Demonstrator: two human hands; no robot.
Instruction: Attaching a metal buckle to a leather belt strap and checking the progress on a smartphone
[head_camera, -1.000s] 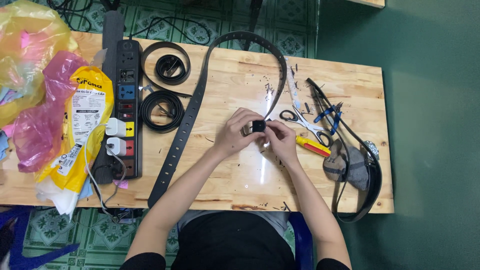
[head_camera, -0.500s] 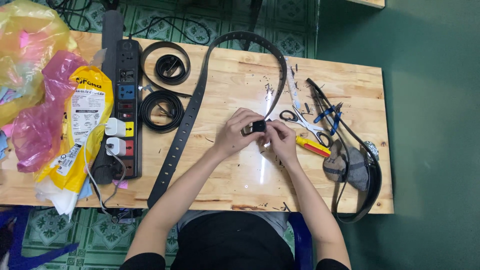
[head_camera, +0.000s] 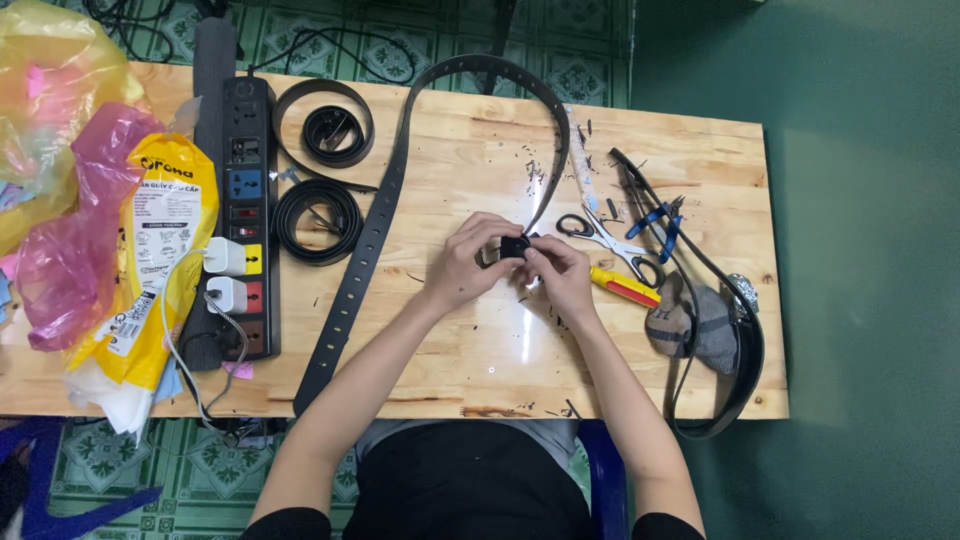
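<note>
A long black belt (head_camera: 372, 245) with punched holes arches across the wooden table (head_camera: 470, 360), and its end comes down to my hands. My left hand (head_camera: 468, 262) and my right hand (head_camera: 556, 272) meet at the table's middle, both pinching the belt's black end piece (head_camera: 514, 246) between fingertips. Whether a buckle is attached there is hidden by my fingers.
Scissors (head_camera: 600, 232), a yellow-red screwdriver (head_camera: 624, 287), blue pliers (head_camera: 660, 220), a grey sock-like cloth (head_camera: 694, 322) and another belt (head_camera: 745, 350) lie at the right. Two coiled belts (head_camera: 318, 208), a black power strip (head_camera: 246, 210) with chargers and plastic bags (head_camera: 90, 200) lie at the left.
</note>
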